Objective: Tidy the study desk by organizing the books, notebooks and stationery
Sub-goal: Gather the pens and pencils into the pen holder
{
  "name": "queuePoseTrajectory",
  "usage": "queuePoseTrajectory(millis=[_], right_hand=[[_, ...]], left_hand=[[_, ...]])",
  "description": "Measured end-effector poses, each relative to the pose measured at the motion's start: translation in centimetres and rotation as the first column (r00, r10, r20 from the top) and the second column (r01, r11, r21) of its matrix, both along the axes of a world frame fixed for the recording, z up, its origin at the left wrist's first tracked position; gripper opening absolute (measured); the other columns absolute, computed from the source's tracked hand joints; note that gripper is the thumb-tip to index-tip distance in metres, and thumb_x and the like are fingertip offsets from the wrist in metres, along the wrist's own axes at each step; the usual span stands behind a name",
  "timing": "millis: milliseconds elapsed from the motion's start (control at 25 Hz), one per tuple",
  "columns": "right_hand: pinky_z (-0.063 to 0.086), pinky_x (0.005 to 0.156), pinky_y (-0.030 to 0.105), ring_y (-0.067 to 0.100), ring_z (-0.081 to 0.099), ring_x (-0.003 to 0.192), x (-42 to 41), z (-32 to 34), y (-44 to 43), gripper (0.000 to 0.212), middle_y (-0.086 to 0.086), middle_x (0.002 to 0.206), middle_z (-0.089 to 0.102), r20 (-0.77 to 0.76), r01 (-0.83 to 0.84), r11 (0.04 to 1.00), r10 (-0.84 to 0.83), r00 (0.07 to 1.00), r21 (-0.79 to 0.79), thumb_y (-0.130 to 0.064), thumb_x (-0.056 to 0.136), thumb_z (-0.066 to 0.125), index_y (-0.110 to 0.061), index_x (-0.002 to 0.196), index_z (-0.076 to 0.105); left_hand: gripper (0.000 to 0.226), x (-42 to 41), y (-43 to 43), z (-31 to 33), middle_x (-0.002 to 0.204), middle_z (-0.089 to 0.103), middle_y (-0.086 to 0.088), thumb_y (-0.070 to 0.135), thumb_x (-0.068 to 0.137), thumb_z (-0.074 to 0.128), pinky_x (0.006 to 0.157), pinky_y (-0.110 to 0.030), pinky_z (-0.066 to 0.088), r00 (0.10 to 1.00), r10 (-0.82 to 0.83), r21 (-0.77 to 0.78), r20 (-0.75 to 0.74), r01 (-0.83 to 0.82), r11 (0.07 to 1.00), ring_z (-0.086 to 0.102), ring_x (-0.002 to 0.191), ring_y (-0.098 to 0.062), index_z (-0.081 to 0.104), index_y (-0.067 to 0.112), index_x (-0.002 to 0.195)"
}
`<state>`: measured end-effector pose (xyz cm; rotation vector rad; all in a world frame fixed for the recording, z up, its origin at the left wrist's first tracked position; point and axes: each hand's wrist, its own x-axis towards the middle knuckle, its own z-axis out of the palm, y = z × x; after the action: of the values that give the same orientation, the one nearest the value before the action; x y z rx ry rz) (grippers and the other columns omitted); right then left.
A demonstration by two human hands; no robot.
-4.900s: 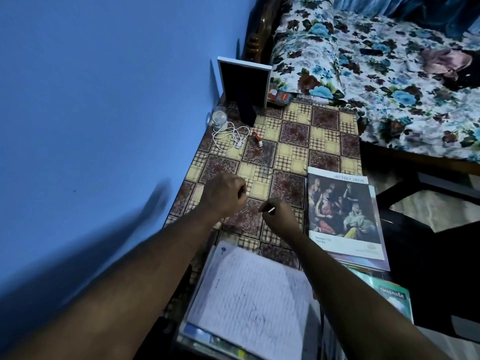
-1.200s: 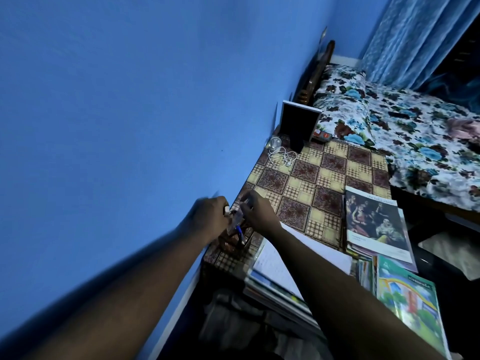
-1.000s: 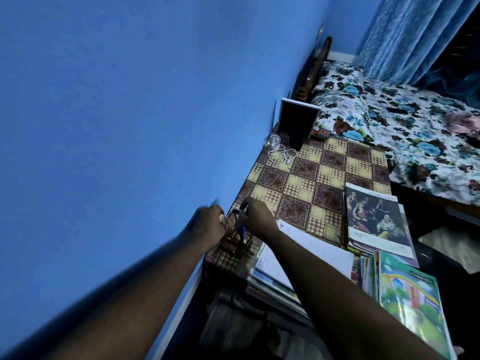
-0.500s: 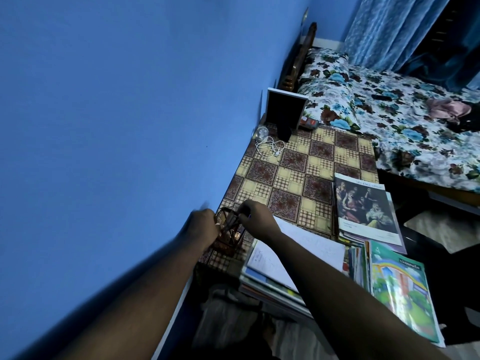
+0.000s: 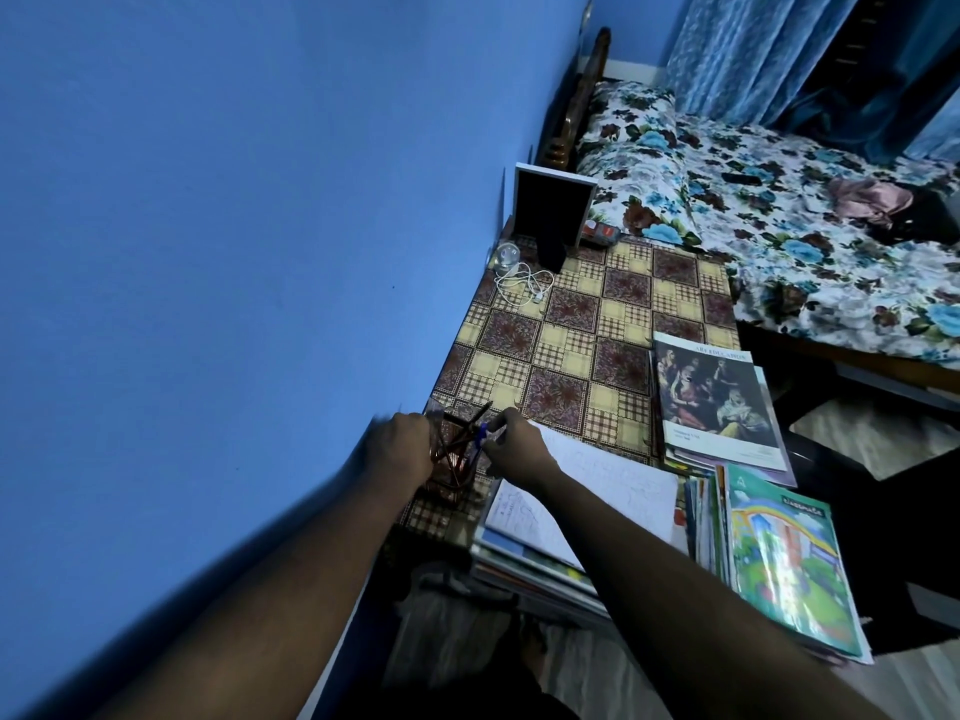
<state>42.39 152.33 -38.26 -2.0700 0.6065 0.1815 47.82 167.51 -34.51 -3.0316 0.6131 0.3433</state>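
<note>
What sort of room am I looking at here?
Most likely a bedroom with a study corner: a bed with a floral sheet stands beyond a desk in a checked cloth, which carries stacked schoolbooks, an open notebook and a pen holder where the right hand pinches a blue pen.

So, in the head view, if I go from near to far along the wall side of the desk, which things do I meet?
Pen holder, gripped by the left hand → white cable → black standing frame.
</note>
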Motion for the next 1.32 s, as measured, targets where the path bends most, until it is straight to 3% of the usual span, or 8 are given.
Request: queuePoseTrajectory(millis=[240,480,600,760,880,1040,1160,1320], right_hand=[[0.05,0.06,0.032,0.024,0.058,0.076,-0.7,-1.3,2.5,0.053,0.007,0.092,0.056,-0.196,0.01,0.988,0.021,0.98,0.154,-0.011,0.087,0.064,-0.009,0.131,0.034],[0.058,0.08,0.049,0.038,0.068,0.091,-0.2,-1.0,4.6,0.036,0.02,0.102,0.067,-0.135,-0.098,0.989,0.112,0.984,0.108,-0.017,0.078,0.067,-0.009,0.11,0.055],[0.059,0.072,0.05,0.035,0.071,0.077,-1.5,-0.8,3.5,0.033,0.018,0.102,0.064,-0.11,0.017,0.986,0.001,0.994,0.167,-0.007,0.089,0.055,-0.008,0.122,0.05],[0.053,0.067,0.041,0.029,0.066,0.073,-5.6,-0.8,-0.7,0.019,0.014,0.089,0.065,0.037,0.063,0.992,-0.059,0.998,-0.114,-0.008,0.093,0.049,-0.007,0.109,0.059],[0.045,0.069,0.033,0.025,0.058,0.087,-9.2,-1.8,-4.3,0.016,0.012,0.101,0.061,0.088,0.127,0.933,-0.104,0.991,-0.336,-0.01,0.09,0.055,-0.009,0.105,0.062],[0.045,0.092,0.044,0.031,0.045,0.122,-11.1,-2.5,-9.4,0.048,0.009,0.131,0.049,-0.09,-0.058,0.831,0.009,0.996,-0.554,-0.036,0.087,0.065,-0.014,0.128,0.051],[0.034,0.107,0.053,0.031,0.035,0.134,-10.2,-2.7,-12.4,0.082,0.008,0.149,0.036,-0.258,-0.251,0.79,0.122,0.958,-0.559,-0.061,0.081,0.063,-0.017,0.144,0.033],[0.032,0.104,0.06,0.033,0.046,0.124,-7.2,-4.6,-13.9,0.112,0.01,0.14,0.046,-0.385,-0.396,0.802,0.228,0.894,-0.446,-0.092,0.059,0.049,-0.02,0.143,0.03]], left_hand=[[0.031,-0.4,0.9,-0.9,0.11,0.068,-0.013,0.011,0.087,0.057,0.096,-0.033,0.044,0.997,-0.01,0.061,-0.075,0.015,0.998,0.062,0.106,-0.025,0.061,0.004,0.117],[0.023,-1.0,1.4,-0.2,0.111,0.067,-0.011,0.011,0.089,0.059,0.082,-0.031,0.051,0.998,-0.029,0.138,-0.06,0.037,0.99,0.064,0.105,-0.024,0.064,0.008,0.11],[0.025,-2.1,0.0,0.2,0.113,0.065,-0.008,0.012,0.087,0.059,0.083,-0.032,0.052,0.992,-0.123,0.175,0.017,0.118,0.977,0.064,0.106,-0.022,0.064,0.012,0.112],[0.025,-4.1,-3.1,1.1,0.107,0.067,-0.008,0.017,0.084,0.059,0.085,-0.036,0.052,0.967,-0.25,0.149,0.038,0.242,0.959,0.064,0.103,-0.027,0.066,0.012,0.107],[0.03,-6.3,-5.1,1.1,0.11,0.064,-0.013,0.026,0.086,0.055,0.08,-0.037,0.052,0.953,-0.304,0.0,0.014,0.304,0.953,0.063,0.101,-0.031,0.064,0.008,0.108],[0.041,-8.8,-6.2,-0.9,0.109,0.062,-0.017,0.038,0.087,0.055,0.074,-0.035,0.049,0.973,-0.138,-0.247,-0.187,0.09,0.965,0.062,0.095,-0.035,0.062,0.0,0.1],[0.054,-9.2,-6.1,-3.4,0.119,0.061,-0.018,0.048,0.088,0.057,0.081,-0.037,0.049,0.952,0.015,-0.265,-0.304,-0.1,0.959,0.059,0.106,-0.036,0.056,0.002,0.117],[0.088,-10.4,-5.6,-5.7,0.132,0.054,-0.02,0.062,0.082,0.059,0.09,-0.042,0.047,0.912,0.232,-0.199,-0.339,-0.31,0.93,0.054,0.119,-0.038,0.029,0.004,0.142]])
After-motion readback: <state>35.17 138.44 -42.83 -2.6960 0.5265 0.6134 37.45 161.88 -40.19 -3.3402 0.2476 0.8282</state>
